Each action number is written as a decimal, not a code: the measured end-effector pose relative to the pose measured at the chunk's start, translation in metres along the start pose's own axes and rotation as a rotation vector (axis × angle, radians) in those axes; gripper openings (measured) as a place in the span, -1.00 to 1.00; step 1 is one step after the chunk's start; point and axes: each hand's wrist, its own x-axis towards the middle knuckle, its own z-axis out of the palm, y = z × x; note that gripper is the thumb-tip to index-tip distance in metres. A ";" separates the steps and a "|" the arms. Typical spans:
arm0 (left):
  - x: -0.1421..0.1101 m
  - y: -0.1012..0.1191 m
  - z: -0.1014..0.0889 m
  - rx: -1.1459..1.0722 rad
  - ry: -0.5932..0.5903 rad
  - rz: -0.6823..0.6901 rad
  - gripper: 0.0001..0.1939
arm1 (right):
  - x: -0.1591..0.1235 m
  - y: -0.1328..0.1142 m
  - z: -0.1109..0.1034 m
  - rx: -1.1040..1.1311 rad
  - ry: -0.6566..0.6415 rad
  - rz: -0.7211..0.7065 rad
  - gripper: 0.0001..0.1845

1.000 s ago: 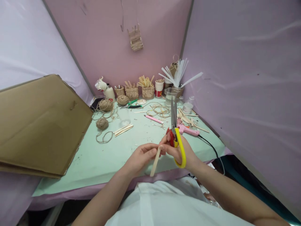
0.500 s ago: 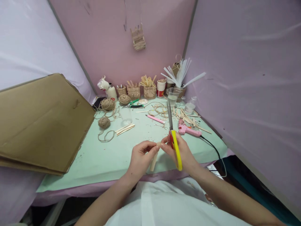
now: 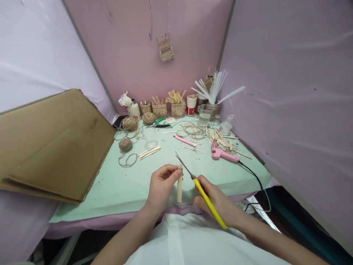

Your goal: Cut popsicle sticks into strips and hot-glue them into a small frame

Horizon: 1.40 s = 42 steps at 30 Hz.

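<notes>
Between thumb and fingers, my left hand pinches a flat pale wooden craft stick near its upper end. The stick hangs upright over the near part of the table. My right hand is closed on yellow-handled scissors. Their blades point up and to the left, with the tips just above the stick's top end. The blades look nearly closed, and I see no contact between them and the stick.
A pink glue gun with a black cord lies at right beside loose wooden strips. A pink craft knife, twine balls, a clear cup and wooden sticks lie farther back. Cardboard leans at left.
My right hand has drawn away from the stick's top, and the scissors have tipped from upright to point left toward it. The left hand still pinches the stick, now more upright.
</notes>
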 end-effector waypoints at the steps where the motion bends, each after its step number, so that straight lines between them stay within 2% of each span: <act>1: 0.000 -0.001 0.000 -0.002 -0.004 -0.010 -0.90 | 0.000 -0.001 0.000 0.019 -0.009 0.008 -0.74; 5: 0.000 -0.003 0.002 -0.001 -0.011 -0.037 -0.88 | -0.001 -0.005 0.002 0.066 -0.032 0.045 -0.77; 14: 0.001 -0.007 0.006 0.007 0.017 -0.050 -0.85 | -0.001 0.000 0.008 0.119 0.010 0.040 -0.77; 23: -0.002 -0.006 0.010 -0.010 0.036 -0.072 -0.83 | -0.002 0.002 0.014 0.124 0.006 0.007 -0.64; 28: -0.002 -0.009 0.015 -0.027 0.069 -0.088 -0.83 | -0.001 0.005 0.019 0.110 0.057 0.011 -0.57; 42: -0.002 -0.010 0.017 -0.060 0.056 -0.150 -0.82 | -0.003 0.007 0.018 0.101 0.050 0.011 -0.63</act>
